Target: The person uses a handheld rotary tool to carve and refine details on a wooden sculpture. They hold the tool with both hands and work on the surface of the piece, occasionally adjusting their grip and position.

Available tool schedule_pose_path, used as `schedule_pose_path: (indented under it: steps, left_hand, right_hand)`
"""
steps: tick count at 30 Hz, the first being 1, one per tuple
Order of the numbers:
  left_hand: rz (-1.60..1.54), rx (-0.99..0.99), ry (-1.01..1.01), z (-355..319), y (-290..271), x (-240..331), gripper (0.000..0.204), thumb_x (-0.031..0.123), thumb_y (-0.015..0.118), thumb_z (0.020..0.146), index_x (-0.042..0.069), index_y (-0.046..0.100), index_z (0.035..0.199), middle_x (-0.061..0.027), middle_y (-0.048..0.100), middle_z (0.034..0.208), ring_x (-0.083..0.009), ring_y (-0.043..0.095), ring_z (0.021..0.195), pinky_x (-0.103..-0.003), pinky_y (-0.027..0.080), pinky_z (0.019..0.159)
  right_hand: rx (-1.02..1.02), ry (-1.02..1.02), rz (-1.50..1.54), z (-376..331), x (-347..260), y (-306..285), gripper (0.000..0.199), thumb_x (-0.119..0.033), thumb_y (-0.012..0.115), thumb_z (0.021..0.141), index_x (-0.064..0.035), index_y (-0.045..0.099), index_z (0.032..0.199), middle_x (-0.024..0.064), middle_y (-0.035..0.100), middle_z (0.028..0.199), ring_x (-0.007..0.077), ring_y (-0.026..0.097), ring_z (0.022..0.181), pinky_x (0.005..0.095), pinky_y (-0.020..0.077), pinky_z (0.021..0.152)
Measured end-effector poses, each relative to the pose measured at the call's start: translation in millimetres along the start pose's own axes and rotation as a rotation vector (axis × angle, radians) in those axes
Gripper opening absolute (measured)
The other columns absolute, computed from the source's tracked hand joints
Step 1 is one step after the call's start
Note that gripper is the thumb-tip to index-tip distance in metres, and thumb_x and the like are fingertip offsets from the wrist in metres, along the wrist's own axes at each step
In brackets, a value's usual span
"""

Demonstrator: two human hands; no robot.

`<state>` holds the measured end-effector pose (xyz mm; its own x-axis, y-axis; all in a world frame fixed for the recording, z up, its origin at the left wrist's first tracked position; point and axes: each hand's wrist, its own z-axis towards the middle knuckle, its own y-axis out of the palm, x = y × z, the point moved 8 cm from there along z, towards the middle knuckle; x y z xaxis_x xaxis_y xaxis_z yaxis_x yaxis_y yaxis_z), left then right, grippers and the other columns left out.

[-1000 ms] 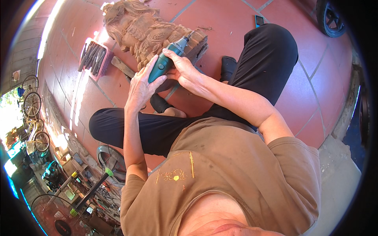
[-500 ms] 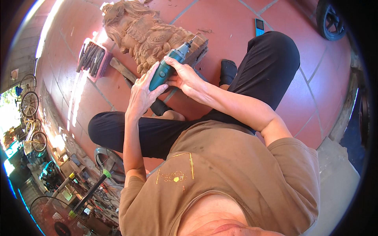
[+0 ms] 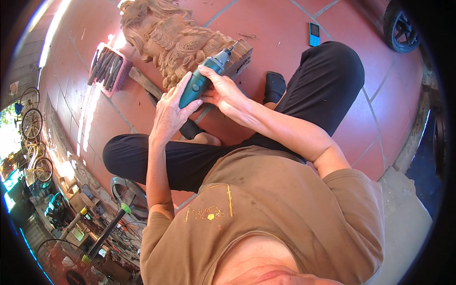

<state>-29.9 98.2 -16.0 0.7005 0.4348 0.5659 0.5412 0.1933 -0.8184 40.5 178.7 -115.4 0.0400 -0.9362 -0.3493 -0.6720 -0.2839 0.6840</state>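
Observation:
Between my two hands is a green handheld rotary tool (image 3: 195, 86) with a grey nose, its thin bit pointing up and to the right. My left hand (image 3: 170, 110) wraps the rear of its body from the left, thumb across the lower end. From the right, my right hand (image 3: 224, 93) grips it near the nose, thumb on top; its other fingers are partly hidden underneath. Just beyond the tool lies a carved brown wooden figure (image 3: 173, 42) on the floor. The tool's nose overlaps the figure's near end in view; whether they touch I cannot tell.
A pink basket (image 3: 124, 76) of chisel-like dark tools stands left of the carving, beside a wooden-handled tool (image 3: 145, 84). A blue mobile phone (image 3: 314, 34) lies on the red tiles, with a wheel (image 3: 400, 27) at far right. A fan (image 3: 66, 259) and clutter fill the lower left.
Both hands keep the same hold on the rotary tool. The whole view has shifted slightly; otherwise little differs.

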Motion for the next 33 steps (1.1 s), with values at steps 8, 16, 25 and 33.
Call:
schedule_pose_path:
  steps: [8, 16, 25, 33]
  left_hand:
    - [-0.012, 0.071, 0.046, -1.4, 0.1, -1.8, 0.071, 0.033, 0.073, 0.082, 0.013, 0.043, 0.143, -0.0182, 0.065, 0.112, -0.038, 0.063, 0.096, -0.045, 0.049, 0.084]
    - [0.013, 0.081, 0.08, -4.8, -2.4, 2.1, 0.07, 0.03, 0.074, 0.082, 0.013, 0.044, 0.143, -0.0184, 0.065, 0.112, -0.0384, 0.063, 0.096, -0.045, 0.049, 0.084]
    - [0.001, 0.026, 0.018, -3.2, -2.2, 2.2, 0.07, 0.028, 0.075, 0.081, 0.011, 0.045, 0.142, -0.0181, 0.062, 0.121, -0.0354, 0.062, 0.106, -0.041, 0.049, 0.09]
    - [0.014, -0.005, -0.008, -2.2, -1.4, 1.0, 0.069, 0.025, 0.075, 0.081, 0.01, 0.046, 0.142, -0.0178, 0.06, 0.128, -0.0345, 0.06, 0.114, -0.04, 0.047, 0.095]
  right_hand:
    - [-0.006, 0.003, -0.033, 4.1, -1.4, 2.0, 0.041, -0.037, 0.073, 0.085, -0.0045, 0.06, 0.107, 0.0093, 0.065, 0.099, 0.0257, 0.065, 0.092, 0.0448, 0.0524, 0.086]
    - [-0.032, -0.007, -0.019, 0.6, 0.1, 2.7, 0.041, -0.037, 0.073, 0.085, -0.0046, 0.06, 0.107, 0.0094, 0.065, 0.099, 0.0271, 0.065, 0.092, 0.0461, 0.0522, 0.085]
    - [-0.012, -0.002, -0.01, -2.4, -1.5, 2.7, 0.042, -0.038, 0.073, 0.084, -0.0046, 0.06, 0.107, 0.0094, 0.065, 0.098, 0.0265, 0.065, 0.091, 0.0449, 0.0531, 0.082]
    - [0.008, -0.012, -0.008, 2.1, 0.6, -0.7, 0.041, -0.038, 0.072, 0.084, -0.0046, 0.06, 0.104, 0.0094, 0.066, 0.093, 0.0256, 0.067, 0.084, 0.0452, 0.0544, 0.081]
